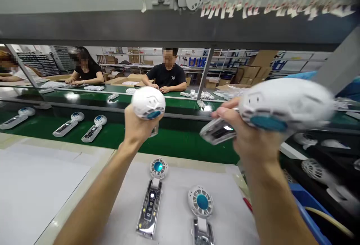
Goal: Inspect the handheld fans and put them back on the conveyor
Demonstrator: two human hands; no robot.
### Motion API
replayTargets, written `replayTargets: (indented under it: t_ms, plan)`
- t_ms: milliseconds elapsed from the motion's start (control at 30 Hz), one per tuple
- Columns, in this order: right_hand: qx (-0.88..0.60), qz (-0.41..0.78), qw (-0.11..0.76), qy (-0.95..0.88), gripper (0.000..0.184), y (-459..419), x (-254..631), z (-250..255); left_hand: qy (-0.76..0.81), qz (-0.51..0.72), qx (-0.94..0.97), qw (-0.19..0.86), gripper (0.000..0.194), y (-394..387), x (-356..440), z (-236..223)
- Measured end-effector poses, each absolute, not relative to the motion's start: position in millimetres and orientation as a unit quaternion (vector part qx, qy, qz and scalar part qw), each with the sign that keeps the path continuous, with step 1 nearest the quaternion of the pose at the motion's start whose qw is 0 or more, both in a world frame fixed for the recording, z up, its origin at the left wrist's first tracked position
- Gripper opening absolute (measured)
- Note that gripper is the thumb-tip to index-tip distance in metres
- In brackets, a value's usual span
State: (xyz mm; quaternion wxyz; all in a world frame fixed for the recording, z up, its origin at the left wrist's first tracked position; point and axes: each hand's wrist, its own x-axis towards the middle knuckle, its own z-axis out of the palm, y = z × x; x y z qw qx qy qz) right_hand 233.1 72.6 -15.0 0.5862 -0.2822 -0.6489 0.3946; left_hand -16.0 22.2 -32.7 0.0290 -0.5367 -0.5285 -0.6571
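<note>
My left hand (140, 129) is closed round a white fan-like device (147, 100), whose rounded head with vents and a teal centre points up. Part of its handle shows below the fingers. My right hand (247, 132) grips a second white fan-like device (289, 100), close to the camera and blurred by motion. A clear-cased handle (219, 129) sticks out to the left of that hand. On the white sheet below, two more such devices lie face up, one on the left (150, 207) and one on the right (201, 202), with circuit boards visible in their handles.
Several similar devices (94, 129) lie on the green conveyor belt (180, 140) ahead. A blue bin (309, 207) and dark trays with white shells (313, 168) are at the right. Co-workers (168, 72) sit across the line. A grey overhead beam (112, 24) spans the top.
</note>
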Motion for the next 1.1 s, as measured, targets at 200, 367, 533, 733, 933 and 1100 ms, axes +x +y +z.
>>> replayTargets:
  t_ms: [200, 367, 533, 733, 933, 1100]
  plan:
    - [-0.405, 0.342, 0.508, -0.679, 0.039, 144.5, 187.7, -69.2, -0.602, -0.518, -0.606, 0.046, 0.02, 66.8, -31.0, -80.3]
    - [-0.411, 0.31, 0.454, -0.728, 0.04, 154.5, 180.4, -96.8, -0.627, -0.474, -0.618, 0.01, 0.028, 77.7, -38.3, -101.3]
    - [-0.42, 0.31, 0.43, -0.737, 0.035, 151.2, 178.3, -100.0, -0.647, -0.475, -0.595, -0.054, 0.031, 86.4, -44.8, -113.8]
    - [-0.406, 0.404, 0.393, -0.719, 0.043, 159.1, 178.6, -108.4, -0.664, -0.46, -0.559, -0.19, 0.028, 102.5, -52.5, -138.2]
    - [-0.437, 0.488, 0.341, -0.674, 0.045, 166.9, 181.5, -127.1, -0.756, -0.417, -0.479, -0.158, 0.033, 109.3, -62.8, -162.2]
    - [-0.394, 0.551, 0.356, -0.644, 0.065, 170.4, 180.4, -128.3, -0.838, -0.335, -0.427, -0.063, 0.041, 105.9, -84.4, -173.1]
